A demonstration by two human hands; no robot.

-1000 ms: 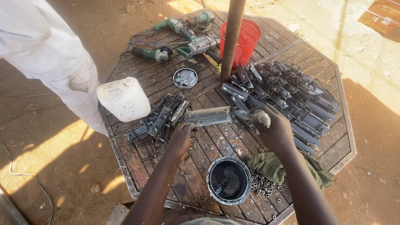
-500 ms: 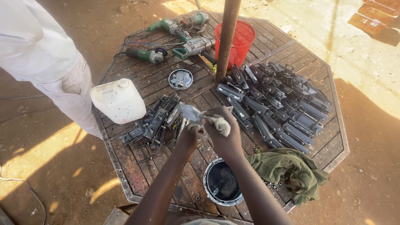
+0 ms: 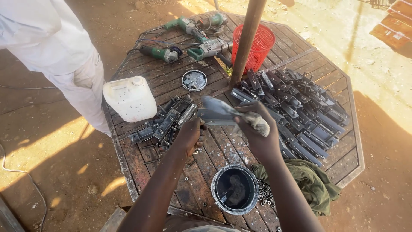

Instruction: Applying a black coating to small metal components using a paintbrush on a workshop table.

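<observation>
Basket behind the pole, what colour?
Red basket, clearest in the head view.

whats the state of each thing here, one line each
left hand: closed around the metal bracket
right hand: gripping a rag, pressed on the bracket
metal bracket: held above the table, level
rag: bunched in the right hand
white jug: upright, capped
black tin: open, dark stuff inside
red basket: upright
green cloth: crumpled at the table edge
power tools: lying on their sides
round lid: lying flat
</observation>
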